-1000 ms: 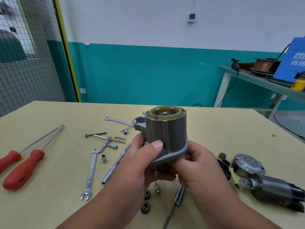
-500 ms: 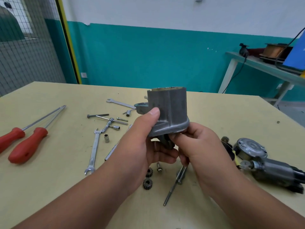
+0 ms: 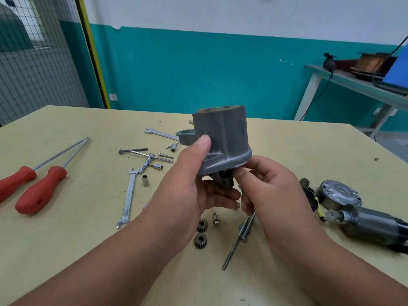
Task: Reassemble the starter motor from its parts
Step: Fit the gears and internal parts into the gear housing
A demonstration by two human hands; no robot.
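I hold the grey cast starter housing [image 3: 223,140] upright above the table. My left hand [image 3: 198,186] grips it, thumb on its side wall and fingers under its flange. A dark pinion part [image 3: 226,180] sticks out below the flange. My right hand [image 3: 265,191] pinches the flange's lower right edge beside that part, fingers curled. On the table below lie two small dark gears [image 3: 201,233], a short screw [image 3: 216,218] and two long through bolts [image 3: 240,237]. The motor body [image 3: 375,224] and its round end cap [image 3: 340,193] lie at the right.
Two red-handled screwdrivers [image 3: 39,191] lie at the left. Wrenches [image 3: 128,195], a T-handle driver [image 3: 152,161], a socket [image 3: 145,180] and a bolt [image 3: 132,150] are scattered left of centre. Another small gear [image 3: 305,181] sits near the end cap. A side bench [image 3: 353,85] stands far right.
The housing's open top has dropped out of sight as the view shifted. My right hand has loosened from cupping the base to pinching the flange edge.
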